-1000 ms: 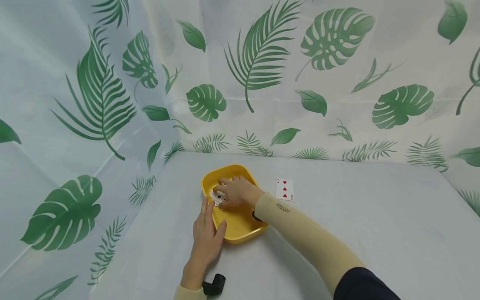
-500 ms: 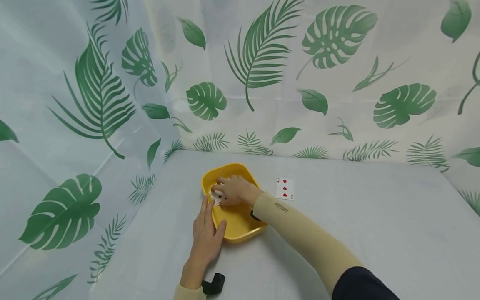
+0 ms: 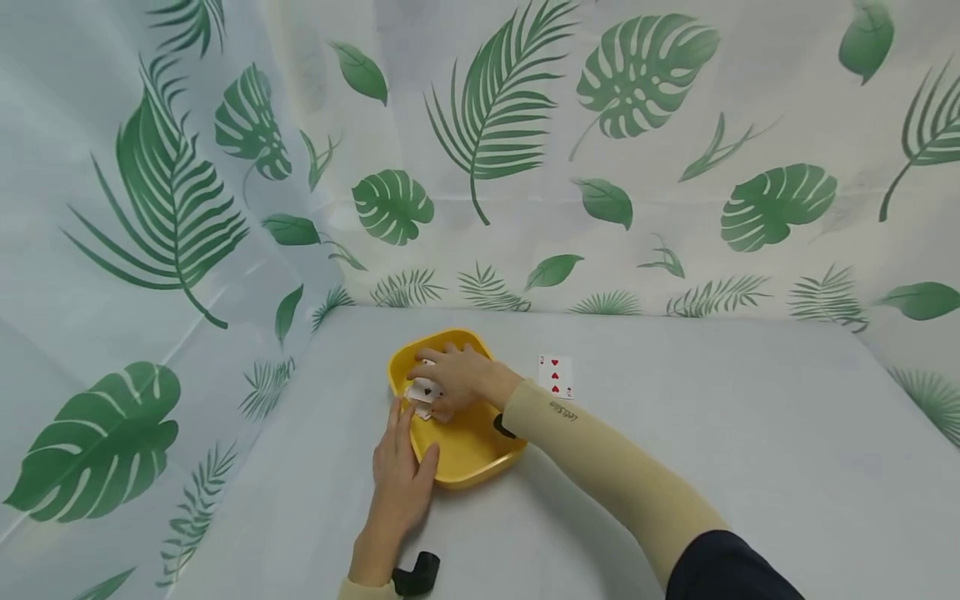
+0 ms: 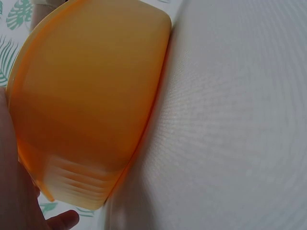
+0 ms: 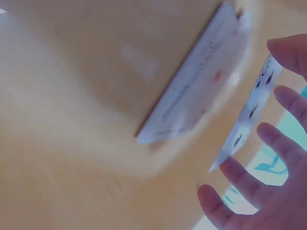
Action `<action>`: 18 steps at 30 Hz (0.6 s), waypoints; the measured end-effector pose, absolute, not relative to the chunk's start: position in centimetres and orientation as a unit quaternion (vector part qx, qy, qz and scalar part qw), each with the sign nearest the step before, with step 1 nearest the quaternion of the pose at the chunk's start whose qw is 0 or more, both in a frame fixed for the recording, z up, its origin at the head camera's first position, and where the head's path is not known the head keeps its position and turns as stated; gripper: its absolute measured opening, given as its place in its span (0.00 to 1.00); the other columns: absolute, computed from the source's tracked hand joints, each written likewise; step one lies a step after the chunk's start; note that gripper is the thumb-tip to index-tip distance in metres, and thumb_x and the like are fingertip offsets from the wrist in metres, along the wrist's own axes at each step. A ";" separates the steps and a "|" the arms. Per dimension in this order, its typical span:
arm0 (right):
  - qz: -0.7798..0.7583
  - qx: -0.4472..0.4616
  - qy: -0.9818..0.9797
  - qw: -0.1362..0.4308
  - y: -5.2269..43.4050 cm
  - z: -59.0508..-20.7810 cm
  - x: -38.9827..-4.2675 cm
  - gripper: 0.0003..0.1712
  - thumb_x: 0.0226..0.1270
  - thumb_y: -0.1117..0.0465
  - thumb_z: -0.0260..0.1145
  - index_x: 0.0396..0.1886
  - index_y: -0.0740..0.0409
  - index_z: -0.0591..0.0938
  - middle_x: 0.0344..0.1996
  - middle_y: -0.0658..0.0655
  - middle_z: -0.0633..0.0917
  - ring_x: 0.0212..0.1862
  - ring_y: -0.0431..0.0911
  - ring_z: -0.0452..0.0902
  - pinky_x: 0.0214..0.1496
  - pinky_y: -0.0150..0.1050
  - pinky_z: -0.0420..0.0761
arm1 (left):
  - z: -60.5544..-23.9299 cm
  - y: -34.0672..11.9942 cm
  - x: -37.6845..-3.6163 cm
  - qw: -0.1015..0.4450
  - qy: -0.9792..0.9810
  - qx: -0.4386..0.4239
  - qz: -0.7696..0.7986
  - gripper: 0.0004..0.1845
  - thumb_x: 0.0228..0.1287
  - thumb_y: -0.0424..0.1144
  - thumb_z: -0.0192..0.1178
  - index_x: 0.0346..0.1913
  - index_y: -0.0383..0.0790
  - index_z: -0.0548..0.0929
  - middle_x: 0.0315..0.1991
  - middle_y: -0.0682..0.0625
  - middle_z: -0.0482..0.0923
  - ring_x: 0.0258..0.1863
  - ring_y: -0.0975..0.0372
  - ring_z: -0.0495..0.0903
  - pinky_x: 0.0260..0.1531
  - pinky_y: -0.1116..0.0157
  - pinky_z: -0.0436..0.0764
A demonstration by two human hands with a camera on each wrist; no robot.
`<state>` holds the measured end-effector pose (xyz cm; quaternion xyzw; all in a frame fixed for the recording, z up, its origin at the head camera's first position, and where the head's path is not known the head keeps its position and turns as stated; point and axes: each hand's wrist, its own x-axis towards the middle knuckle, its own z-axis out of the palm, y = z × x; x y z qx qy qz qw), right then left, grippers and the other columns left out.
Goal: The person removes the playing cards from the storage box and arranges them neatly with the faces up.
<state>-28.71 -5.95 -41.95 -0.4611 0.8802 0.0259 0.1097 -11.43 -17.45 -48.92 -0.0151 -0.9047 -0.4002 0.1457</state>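
Nearest: left hand (image 3: pixel 400 471) flat on the white table (image 3: pixel 675 433), fingers straight, thumb pressed against the near-left rim of the yellow tray (image 3: pixel 468 454), nothing actually gripped. Black wrist strap (image 3: pixel 417 575) just behind that hand. A bit further in, right hand (image 3: pixel 456 385) reaching down into the tray, fingers curled round a playing card (image 3: pixel 420 390) with black pips, lifted up on edge right at the fingertips. Right wrist view: same card (image 5: pixel 247 115) tilted up against the fingertips (image 5: pixel 288 98), a small stack of cards (image 5: pixel 192 91) lying flat on the tray floor just past it, blurry. Beyond the grip, off to the right: three of hearts (image 3: pixel 556 376) face up on the table, well outside the tray. Leaf-print curtain (image 3: pixel 525 125) at the back.
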 end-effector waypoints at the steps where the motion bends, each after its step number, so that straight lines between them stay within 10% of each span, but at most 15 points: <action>1: 0.026 -0.465 0.879 0.102 -5.9 -41.7 -28.6 0.37 0.70 0.39 0.65 0.76 0.34 0.66 0.78 0.50 0.58 0.73 0.61 0.59 0.68 0.65 0.63 | -48.9 -17.5 -11.4 0.147 -0.904 -0.017 -0.401 0.34 0.75 0.42 0.54 0.77 0.37 0.55 0.81 0.42 0.41 0.75 0.41 0.52 0.68 0.37 0.47; 18: -0.022 -0.505 0.862 -0.029 -0.5 -34.4 -25.5 0.34 0.66 0.51 0.63 0.73 0.33 0.70 0.77 0.48 0.59 0.71 0.56 0.57 0.63 0.59 0.66 | -49.0 -17.3 -11.3 0.168 -0.898 -0.029 -0.405 0.33 0.74 0.39 0.54 0.76 0.33 0.57 0.80 0.38 0.45 0.73 0.37 0.54 0.65 0.33 0.51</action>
